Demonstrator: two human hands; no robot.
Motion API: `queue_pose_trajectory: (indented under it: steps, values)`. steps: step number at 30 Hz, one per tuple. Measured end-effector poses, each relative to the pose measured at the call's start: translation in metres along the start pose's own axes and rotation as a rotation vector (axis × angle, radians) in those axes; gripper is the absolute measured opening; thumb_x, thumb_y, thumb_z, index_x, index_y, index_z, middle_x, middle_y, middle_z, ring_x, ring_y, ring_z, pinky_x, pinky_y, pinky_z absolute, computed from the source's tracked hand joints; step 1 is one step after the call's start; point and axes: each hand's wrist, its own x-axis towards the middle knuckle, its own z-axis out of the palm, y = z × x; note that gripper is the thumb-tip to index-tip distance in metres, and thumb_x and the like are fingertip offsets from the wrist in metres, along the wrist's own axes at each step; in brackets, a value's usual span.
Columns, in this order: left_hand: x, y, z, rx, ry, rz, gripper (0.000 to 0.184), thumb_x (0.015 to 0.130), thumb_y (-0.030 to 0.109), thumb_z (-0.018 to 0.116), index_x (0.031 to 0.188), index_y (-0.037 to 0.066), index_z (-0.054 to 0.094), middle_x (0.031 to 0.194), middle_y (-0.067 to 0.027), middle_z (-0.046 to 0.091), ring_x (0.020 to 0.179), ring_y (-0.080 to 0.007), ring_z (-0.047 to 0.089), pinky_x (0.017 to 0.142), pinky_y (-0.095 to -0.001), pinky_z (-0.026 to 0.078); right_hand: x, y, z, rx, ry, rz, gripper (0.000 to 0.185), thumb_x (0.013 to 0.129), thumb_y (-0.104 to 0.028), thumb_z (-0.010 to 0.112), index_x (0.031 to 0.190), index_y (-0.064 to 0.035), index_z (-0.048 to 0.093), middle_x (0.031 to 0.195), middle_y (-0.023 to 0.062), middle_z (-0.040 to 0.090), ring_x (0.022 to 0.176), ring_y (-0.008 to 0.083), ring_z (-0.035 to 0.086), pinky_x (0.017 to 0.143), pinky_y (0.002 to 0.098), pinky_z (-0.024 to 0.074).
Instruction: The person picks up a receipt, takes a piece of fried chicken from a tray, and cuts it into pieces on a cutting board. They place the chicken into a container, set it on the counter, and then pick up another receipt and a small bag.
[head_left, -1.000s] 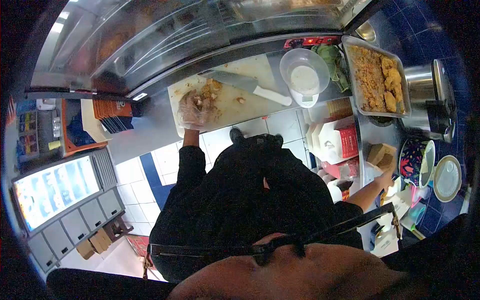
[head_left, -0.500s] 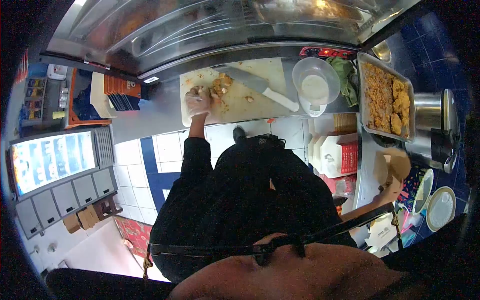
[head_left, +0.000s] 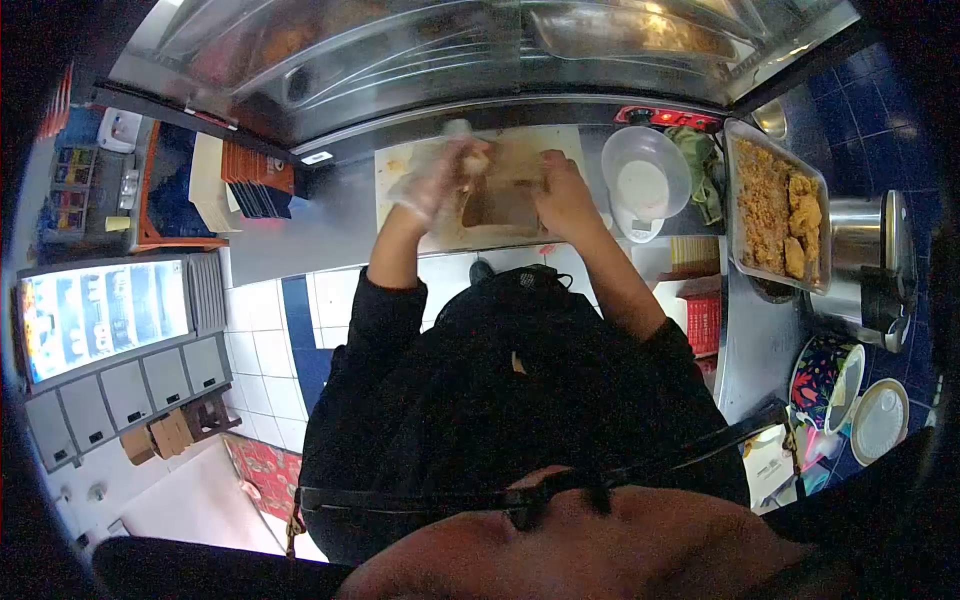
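My right hand (head_left: 564,200) grips the near right edge of an open brown cardboard food box (head_left: 500,208), tilted over the white cutting board (head_left: 390,165). My left hand (head_left: 432,190), in a clear plastic glove, is at the box's left side and smeared by motion. A pale, brownish bit of food (head_left: 477,160) shows at its fingers, too blurred to name surely. Crumbs lie on the board's left part. The box and hands hide most of the board, and the knife's blade cannot be seen.
A kitchen scale (head_left: 641,228) with a clear bowl (head_left: 646,165) stands right of the board, beside a green cloth (head_left: 700,175). Farther right is a tray of fried chicken (head_left: 780,205). A glass display case (head_left: 430,60) borders the back; folded boxes (head_left: 255,180) stand left.
My right hand has come from the far right counter to the board, bringing the cardboard box. My left hand has lifted from the chopped pieces and moved right, to the box.
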Motion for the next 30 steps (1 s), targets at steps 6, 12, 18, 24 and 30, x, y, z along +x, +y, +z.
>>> queue_pose_trajectory:
  steps: [6, 12, 18, 24, 30]
  values:
    - [-0.014, 0.007, -0.003, 0.171, -0.094, 0.32, 0.058, 0.089, 0.048, 0.045, 0.127, 0.004, 0.046, 0.125, -0.0137, 0.05, 0.113, -0.0278, 0.05, 0.098, -0.0377, 0.037, 0.015, 0.002, 0.01, 0.087, 0.009, 0.09, 0.047, 0.076, -0.006, 0.049, 0.121, 0.004, 0.039, 0.105, 0.0326, 0.049, 0.099, 0.0446, 0.051, 0.088, 0.0456, 0.0425]
    - [-0.022, -0.004, -0.016, -0.677, -0.075, 0.347, 0.07, 0.085, 0.048, 0.052, 0.135, 0.001, 0.036, 0.138, -0.0195, 0.039, 0.13, -0.0313, 0.036, 0.11, -0.0424, 0.025, 0.005, -0.013, 0.007, 0.502, 0.069, 0.309, 0.039, 0.075, -0.005, 0.053, 0.112, 0.0049, 0.05, 0.108, 0.0265, 0.051, 0.1, 0.0424, 0.05, 0.09, 0.0472, 0.041]
    - [0.011, -0.11, -0.04, 0.878, 0.12, 0.371, 0.073, 0.079, 0.056, 0.056, 0.133, 0.011, 0.041, 0.137, -0.0174, 0.039, 0.128, -0.029, 0.037, 0.108, -0.0464, 0.025, -0.003, 0.046, -0.014, 0.177, 0.268, -0.096, 0.038, 0.084, -0.014, 0.046, 0.12, -0.0019, 0.046, 0.103, 0.0196, 0.056, 0.09, 0.0283, 0.059, 0.071, 0.0355, 0.0507]
    - [0.053, -0.157, -0.013, 1.101, 0.18, 0.141, 0.063, 0.078, 0.058, 0.055, 0.127, 0.019, 0.048, 0.129, -0.0169, 0.046, 0.117, -0.0307, 0.047, 0.099, -0.0502, 0.033, -0.024, 0.071, -0.035, 0.263, 0.233, 0.107, 0.04, 0.084, -0.003, 0.041, 0.124, -0.004, 0.038, 0.101, 0.015, 0.055, 0.058, 0.0169, 0.059, 0.037, 0.024, 0.0476]
    - [0.059, -0.149, -0.015, 1.32, 0.19, 0.057, 0.049, 0.081, 0.049, 0.055, 0.117, 0.017, 0.053, 0.111, -0.0175, 0.057, 0.102, -0.0315, 0.055, 0.086, -0.0456, 0.043, -0.039, 0.032, -0.042, 0.655, 0.136, 0.311, 0.046, 0.08, 0.0, 0.047, 0.125, -0.0024, 0.037, 0.11, 0.0188, 0.044, 0.081, 0.0292, 0.06, 0.037, 0.0286, 0.0531]
